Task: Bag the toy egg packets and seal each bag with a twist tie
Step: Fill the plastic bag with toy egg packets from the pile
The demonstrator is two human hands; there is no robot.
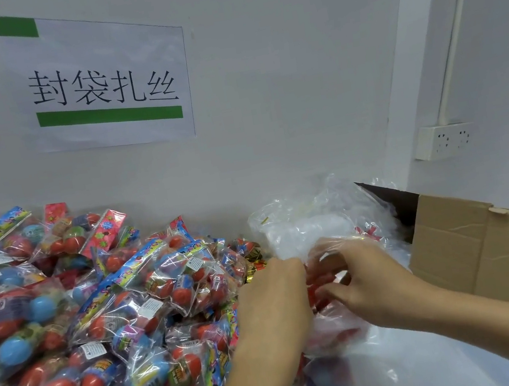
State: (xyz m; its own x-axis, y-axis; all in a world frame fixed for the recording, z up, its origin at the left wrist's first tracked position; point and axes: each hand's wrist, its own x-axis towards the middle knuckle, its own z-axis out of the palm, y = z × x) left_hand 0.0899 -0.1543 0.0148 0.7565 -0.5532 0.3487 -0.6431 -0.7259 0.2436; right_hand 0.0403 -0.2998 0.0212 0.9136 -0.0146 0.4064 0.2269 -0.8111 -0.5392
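Note:
A big heap of toy egg packets [98,315], clear sleeves with red and blue eggs and bright header cards, fills the left half of the table. In the middle a clear plastic bag [331,329] holds red toy egg packets. My left hand [274,294] grips the bag's left side, its fingers hidden behind the plastic. My right hand [360,279] curls its fingers round the bag's gathered top, partly under the film. Gold twist ties [255,265] lie just behind my left hand.
A pile of empty clear bags [315,216] sits against the wall behind my hands. An open cardboard box [479,241] stands at the right. A paper sign [100,80] hangs on the wall, and a white socket [446,140] is at the far right.

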